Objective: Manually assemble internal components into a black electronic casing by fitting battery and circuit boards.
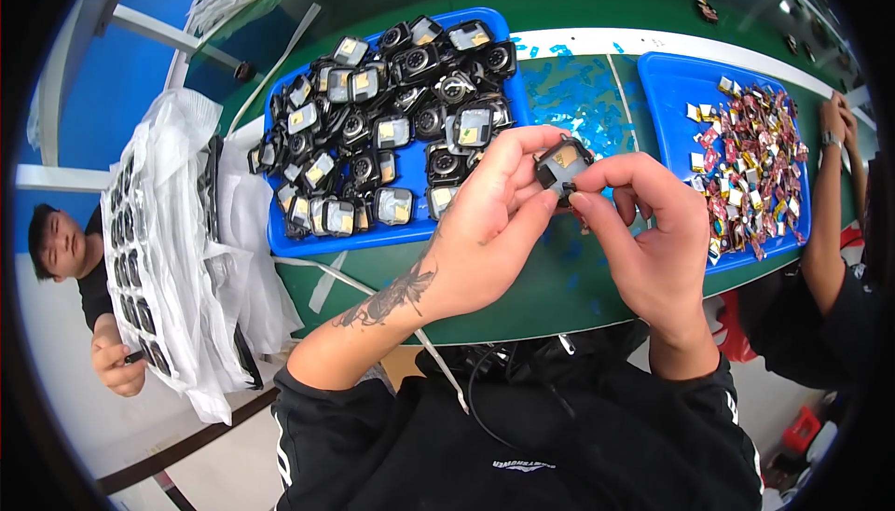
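Note:
My left hand (485, 241) holds a black square watch case (562, 164) between fingers and thumb, over the front part of the bench. Its grey glossy face is turned up toward me. At the case's lower right edge, my right hand (657, 236) has thumb and forefinger pinched together. A small dark bit shows at those fingertips, too small to name. Behind my left hand stands a blue tray (326, 247) heaped with similar black watch cases (364, 129), some showing round sensor backs, others square faces with pale film.
At right, another blue tray (667, 101) holds many small reddish, white and yellow parts (755, 166). Blue film scraps (578, 91) litter the green bench (485, 315). White-wrapped stacked trays (177, 241) stand left, beside a person (89, 259). Another person's arms (825, 203) rest far right.

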{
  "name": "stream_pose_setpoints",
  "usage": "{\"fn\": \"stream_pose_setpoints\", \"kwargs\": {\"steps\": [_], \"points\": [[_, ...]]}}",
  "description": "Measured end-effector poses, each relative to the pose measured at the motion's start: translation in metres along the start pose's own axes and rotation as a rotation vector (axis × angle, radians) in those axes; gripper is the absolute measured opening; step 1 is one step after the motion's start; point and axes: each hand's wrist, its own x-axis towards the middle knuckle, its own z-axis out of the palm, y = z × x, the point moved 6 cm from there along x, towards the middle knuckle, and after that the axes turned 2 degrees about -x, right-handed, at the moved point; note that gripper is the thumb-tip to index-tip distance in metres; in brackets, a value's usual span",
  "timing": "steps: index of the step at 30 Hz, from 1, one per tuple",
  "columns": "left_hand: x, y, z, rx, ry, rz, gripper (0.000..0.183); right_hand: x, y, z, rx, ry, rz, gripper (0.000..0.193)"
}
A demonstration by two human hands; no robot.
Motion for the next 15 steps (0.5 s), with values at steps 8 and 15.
{"fn": "stream_pose_setpoints", "kwargs": {"steps": [8, 15], "points": [[-0.009, 0.000, -0.006, 0.083, 0.001, 0.039, 0.046, 0.005, -0.011, 0.010, -0.128, 0.008, -0.052, 0.015], [-0.013, -0.007, -0.014, 0.200, -0.002, -0.007, 0.051, 0.010, -0.010, 0.019, -0.104, -0.035, -0.071, 0.011]]}}
